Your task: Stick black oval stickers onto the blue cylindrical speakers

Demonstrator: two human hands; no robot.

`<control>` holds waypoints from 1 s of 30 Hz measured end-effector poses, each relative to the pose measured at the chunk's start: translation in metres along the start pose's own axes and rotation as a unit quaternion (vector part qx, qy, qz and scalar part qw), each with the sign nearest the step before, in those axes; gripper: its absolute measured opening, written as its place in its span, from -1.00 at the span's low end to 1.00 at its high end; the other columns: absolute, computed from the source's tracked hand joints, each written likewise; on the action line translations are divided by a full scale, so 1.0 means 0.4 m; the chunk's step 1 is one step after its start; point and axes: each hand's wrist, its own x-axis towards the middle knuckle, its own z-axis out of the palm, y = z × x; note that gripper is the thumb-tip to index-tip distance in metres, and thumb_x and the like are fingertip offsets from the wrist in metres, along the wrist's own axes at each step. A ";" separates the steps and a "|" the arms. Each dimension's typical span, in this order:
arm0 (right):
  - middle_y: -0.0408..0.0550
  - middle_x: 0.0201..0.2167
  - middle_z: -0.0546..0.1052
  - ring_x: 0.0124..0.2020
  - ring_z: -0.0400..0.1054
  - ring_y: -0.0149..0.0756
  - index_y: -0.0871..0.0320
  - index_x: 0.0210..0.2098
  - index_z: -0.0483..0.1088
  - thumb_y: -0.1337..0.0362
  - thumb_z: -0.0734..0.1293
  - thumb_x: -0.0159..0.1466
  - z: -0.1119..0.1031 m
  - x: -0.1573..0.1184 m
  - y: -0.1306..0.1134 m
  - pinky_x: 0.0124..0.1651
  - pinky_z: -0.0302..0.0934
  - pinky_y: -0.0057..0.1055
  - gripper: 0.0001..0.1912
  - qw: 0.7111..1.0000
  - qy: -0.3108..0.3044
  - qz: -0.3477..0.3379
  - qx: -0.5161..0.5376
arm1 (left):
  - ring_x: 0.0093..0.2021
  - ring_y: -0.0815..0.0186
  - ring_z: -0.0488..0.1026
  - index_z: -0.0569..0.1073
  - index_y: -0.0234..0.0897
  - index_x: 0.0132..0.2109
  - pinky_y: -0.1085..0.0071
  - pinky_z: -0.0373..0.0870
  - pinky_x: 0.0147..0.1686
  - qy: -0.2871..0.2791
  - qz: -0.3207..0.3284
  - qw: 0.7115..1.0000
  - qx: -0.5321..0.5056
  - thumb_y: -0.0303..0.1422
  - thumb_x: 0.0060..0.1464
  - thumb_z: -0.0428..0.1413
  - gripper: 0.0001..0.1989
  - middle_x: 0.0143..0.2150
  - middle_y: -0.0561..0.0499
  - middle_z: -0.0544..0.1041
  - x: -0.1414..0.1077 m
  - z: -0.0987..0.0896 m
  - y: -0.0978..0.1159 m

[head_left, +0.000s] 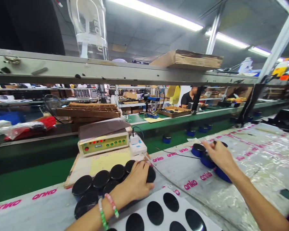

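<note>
My left hand (135, 183), with beaded bracelets at the wrist, curls over the edge of a black round puck (150, 175). Several more black pucks (101, 179) sit packed beside it. My right hand (219, 155) rests over a cluster of blue-sided round pucks (207, 160), and I cannot tell whether it grips one. Between my hands, a white sheet (190, 208) lies on the bench, printed or laid with black oval pads (155, 213). A thin cable (178, 154) runs across the bench behind them.
A yellow-green electronic control box with red lights (103, 142) stands beyond my left hand. "anko" plastic sheeting (233, 189) covers the bench. More blue pucks (190, 132) stand on a green ledge. Across the line, a person (189, 98) sits near a cardboard tray (174, 111). A metal shelf rail (86, 70) crosses overhead.
</note>
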 end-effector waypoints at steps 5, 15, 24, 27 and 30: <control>0.29 -0.38 0.47 -0.04 0.25 0.40 0.11 -0.60 0.15 0.12 0.42 -0.11 0.099 0.093 0.067 0.03 -0.12 0.24 -0.65 0.992 -0.080 0.056 -0.076 | 0.33 -0.17 -0.15 0.20 -0.34 0.25 -0.13 -0.28 0.26 -0.045 -0.024 0.999 0.020 -0.32 -0.20 0.27 -0.17 0.29 -0.29 0.13 -0.017 -0.015 -0.025; 0.04 0.07 0.38 0.09 0.28 -0.09 0.09 0.09 0.19 -0.01 0.36 0.09 0.010 -0.093 -0.231 0.04 0.24 -0.24 -0.36 0.886 -0.332 -0.166 0.279 | -0.06 0.20 0.40 0.27 -0.25 0.15 0.31 0.49 -0.23 0.059 -0.080 0.790 -0.605 0.02 0.23 -0.18 -0.46 0.09 -0.20 0.33 -0.029 -0.076 0.096; -0.20 -0.59 0.35 -0.59 0.24 -0.40 0.07 -0.43 0.26 0.10 0.06 0.37 -0.123 -0.306 -0.387 -0.53 0.21 -0.51 -0.67 0.889 -0.261 -0.284 0.247 | -0.22 0.18 0.52 0.46 -0.46 -0.03 0.26 0.49 -0.14 0.000 -0.109 0.646 -0.756 -0.17 0.12 0.12 -0.58 -0.17 -0.23 0.54 -0.172 -0.132 0.094; -0.20 -0.53 0.41 -0.53 0.31 -0.41 0.04 -0.41 0.28 0.17 -0.02 0.40 -0.121 -0.337 -0.395 -0.47 0.24 -0.54 -0.64 0.865 -0.272 -0.347 0.241 | -0.17 0.19 0.50 0.46 -0.42 -0.01 0.22 0.47 -0.09 0.026 -0.100 0.640 -0.761 -0.24 0.05 0.20 -0.59 -0.11 -0.22 0.53 -0.209 -0.137 0.090; -0.26 -0.46 0.45 -0.46 0.34 -0.45 0.01 -0.33 0.29 0.22 0.08 0.40 -0.100 -0.354 -0.406 -0.38 0.22 -0.56 -0.77 0.846 -0.268 -0.401 0.227 | -0.14 0.19 0.48 0.46 -0.38 0.01 0.19 0.49 -0.13 0.021 -0.070 0.624 -0.778 -0.20 0.09 0.16 -0.59 -0.06 -0.20 0.51 -0.227 -0.139 0.094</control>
